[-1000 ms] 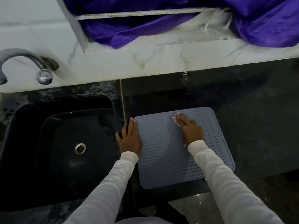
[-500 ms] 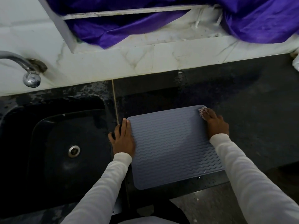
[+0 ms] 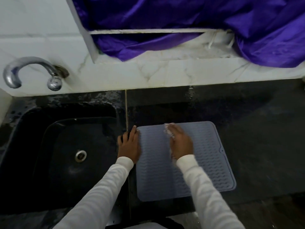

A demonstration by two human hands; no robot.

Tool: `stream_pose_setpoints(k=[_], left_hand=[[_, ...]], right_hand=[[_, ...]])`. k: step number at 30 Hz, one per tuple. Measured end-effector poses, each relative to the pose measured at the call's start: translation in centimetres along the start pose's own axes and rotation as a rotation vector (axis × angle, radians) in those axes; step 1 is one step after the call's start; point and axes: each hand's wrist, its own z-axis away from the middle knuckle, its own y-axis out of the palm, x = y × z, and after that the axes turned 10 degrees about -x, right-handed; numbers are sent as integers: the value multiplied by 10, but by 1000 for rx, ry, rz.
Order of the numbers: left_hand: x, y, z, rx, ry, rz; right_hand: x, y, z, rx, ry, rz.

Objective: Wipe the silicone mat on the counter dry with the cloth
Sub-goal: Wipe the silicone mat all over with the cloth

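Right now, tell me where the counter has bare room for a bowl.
Bare dark counter lies right of the silicone mat, and a strip behind it below the white wall ledge. Crowded: the left hand holds the mat's sink-side edge; the right hand presses the cloth mid-mat.

Cloth [image 3: 168, 129] mostly hidden under the motion-blurred right hand [image 3: 180, 144]; both sleeves cut off below.

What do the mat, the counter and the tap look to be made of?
Mat: soft grey rubbery sheet, likely silicone, matte, with wavy ridges. Counter: dark polished stone, probably granite, speckled and faintly reflective. Tap: shiny chromed metal, with bright highlights.
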Motion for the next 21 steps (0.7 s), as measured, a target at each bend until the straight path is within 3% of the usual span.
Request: stream_pose_setpoints(k=[4,6,10,15,21], left_hand=[[11,6,4,-56,31,41],[11,11,6,-61,33,40],[9,15,7,-79,21,56],[9,16,9,-74,18,30],[7,13,10,-55,29,31]], right_hand=[[34,82,44,327,-164,242],[37,98,57,413,-191,338],[32,89,53,356,-223,449],[17,62,35,443,-216,536],[-33,22,20,355,-143,616]])
